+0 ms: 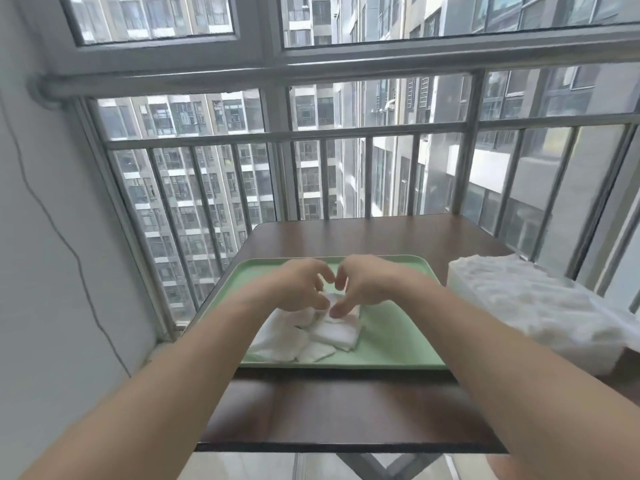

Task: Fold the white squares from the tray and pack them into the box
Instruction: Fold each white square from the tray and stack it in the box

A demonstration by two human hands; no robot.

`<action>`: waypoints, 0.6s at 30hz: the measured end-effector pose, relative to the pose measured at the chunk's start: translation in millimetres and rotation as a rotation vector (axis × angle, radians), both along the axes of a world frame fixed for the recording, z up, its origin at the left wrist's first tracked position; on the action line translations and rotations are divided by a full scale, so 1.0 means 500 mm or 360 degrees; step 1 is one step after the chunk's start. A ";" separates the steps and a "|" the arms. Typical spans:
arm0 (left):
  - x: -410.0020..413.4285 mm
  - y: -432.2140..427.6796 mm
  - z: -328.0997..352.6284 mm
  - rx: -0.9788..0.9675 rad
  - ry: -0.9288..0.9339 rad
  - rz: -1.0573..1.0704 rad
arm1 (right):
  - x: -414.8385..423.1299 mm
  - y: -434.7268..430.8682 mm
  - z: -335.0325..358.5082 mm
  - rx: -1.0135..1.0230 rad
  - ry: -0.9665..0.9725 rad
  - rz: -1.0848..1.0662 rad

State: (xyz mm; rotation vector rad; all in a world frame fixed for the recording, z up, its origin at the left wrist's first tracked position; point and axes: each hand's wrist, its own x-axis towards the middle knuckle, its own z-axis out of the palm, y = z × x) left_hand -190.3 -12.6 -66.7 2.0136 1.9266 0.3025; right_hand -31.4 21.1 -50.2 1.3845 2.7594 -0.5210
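A loose heap of white squares [313, 336] is lying on the green tray [398, 344], toward its near left part, some pieces overlapping and one corner reaching close to the tray's near rim. Both hands are working over the far end of that heap. The left hand [301, 285] is curling its fingers down onto the cloth, thumb and forefinger drawn together as if pinching a piece, though the blur is keeping me from telling just what it is gripping. The right hand [363, 285] is bending beside it, fingertips pressing on the topmost square, the fingers partly closed rather than spread flat. The two hands are nearly touching above the pile and are hiding the far squares from sight.

The tray is sitting across the middle of a dark brown table [346, 410], its near rim well back from the table's near edge. At the table's right edge a white box [540, 306] is standing, draped with crinkled white wrapping that is spilling over its side; it is just beside the tray's far right corner. Beyond the table's far edge a metal railing [277, 136] is crossing the window, with tall apartment blocks outside. A thin dark cable [52, 223] is hanging down the pale wall on the left.
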 end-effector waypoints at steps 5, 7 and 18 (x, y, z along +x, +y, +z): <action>0.017 0.021 0.009 -0.0111 0.0043 -0.0002 | 0.007 0.016 -0.006 -0.0028 -0.0075 -0.0102; 0.022 0.029 0.017 -0.0180 0.0074 -0.0004 | 0.013 0.021 -0.014 -0.0043 -0.0008 -0.0132; -0.015 0.016 0.019 0.0017 -0.0489 0.0033 | 0.067 0.024 -0.022 -0.0294 0.0647 -0.0237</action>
